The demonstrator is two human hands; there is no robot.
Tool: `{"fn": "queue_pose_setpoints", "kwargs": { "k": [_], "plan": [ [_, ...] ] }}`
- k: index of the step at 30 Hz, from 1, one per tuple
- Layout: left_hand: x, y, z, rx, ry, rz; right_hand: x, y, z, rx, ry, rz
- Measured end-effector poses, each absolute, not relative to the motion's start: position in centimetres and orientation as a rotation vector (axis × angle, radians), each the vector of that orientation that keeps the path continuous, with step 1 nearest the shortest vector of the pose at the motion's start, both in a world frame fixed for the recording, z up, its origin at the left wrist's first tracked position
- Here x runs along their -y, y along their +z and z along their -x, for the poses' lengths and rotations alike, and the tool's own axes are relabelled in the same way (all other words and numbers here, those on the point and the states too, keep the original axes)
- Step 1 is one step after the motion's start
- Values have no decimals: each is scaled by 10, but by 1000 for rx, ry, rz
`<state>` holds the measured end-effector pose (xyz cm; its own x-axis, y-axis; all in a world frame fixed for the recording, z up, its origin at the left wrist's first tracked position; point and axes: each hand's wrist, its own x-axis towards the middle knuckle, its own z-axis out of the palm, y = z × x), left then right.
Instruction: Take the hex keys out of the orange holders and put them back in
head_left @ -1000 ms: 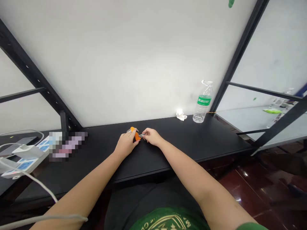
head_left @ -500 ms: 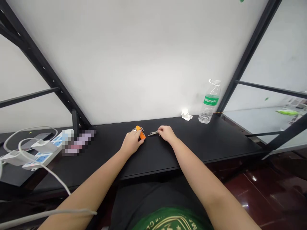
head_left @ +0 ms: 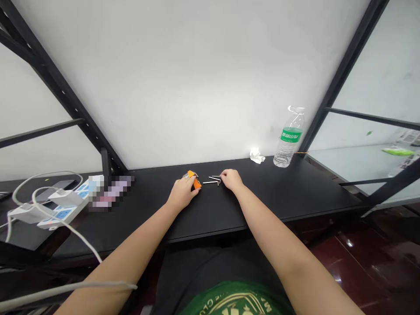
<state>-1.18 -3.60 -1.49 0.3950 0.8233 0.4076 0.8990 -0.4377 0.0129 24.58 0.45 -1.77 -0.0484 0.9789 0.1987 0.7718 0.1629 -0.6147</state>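
Observation:
My left hand (head_left: 183,192) is wrapped round an orange hex key holder (head_left: 197,183), with several metal keys sticking out of its far end. My right hand (head_left: 231,180) is closed, its fingertips pinching the end of a thin silver hex key (head_left: 215,176). Just in front of those fingers another hex key (head_left: 210,182) lies on the black tabletop, its short bent end toward the right hand. The keys lie close together, so which ones the fingers touch is partly hidden. A small gap separates the holder from the keys.
A crumpled white tissue (head_left: 257,155) and a clear water bottle (head_left: 288,139) stand by the wall at the right. At the left are a white power strip (head_left: 70,208) with plugs and a white cable (head_left: 82,238). Black metal frame posts (head_left: 341,78) flank the tabletop (head_left: 210,218).
One hex key now lies on the tabletop, apart from the right fingertips. The right hand has shifted slightly away from me. My left hand still grips the orange holder.

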Motion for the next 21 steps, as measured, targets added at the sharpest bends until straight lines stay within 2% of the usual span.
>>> {"fn": "queue_pose_setpoints", "kwargs": {
  "k": [12, 18, 21],
  "plan": [
    [38, -13, 10, 1585, -681, 2512, 18, -18, -238, 2231, 457, 1330],
    [37, -19, 10, 1458, -766, 2609, 28, -16, -219, 2124, 469, 1182],
    [37, -23, 12, 1349, -820, 2649, 30, -18, -203, 2026, 575, 1123]
  ]
}}
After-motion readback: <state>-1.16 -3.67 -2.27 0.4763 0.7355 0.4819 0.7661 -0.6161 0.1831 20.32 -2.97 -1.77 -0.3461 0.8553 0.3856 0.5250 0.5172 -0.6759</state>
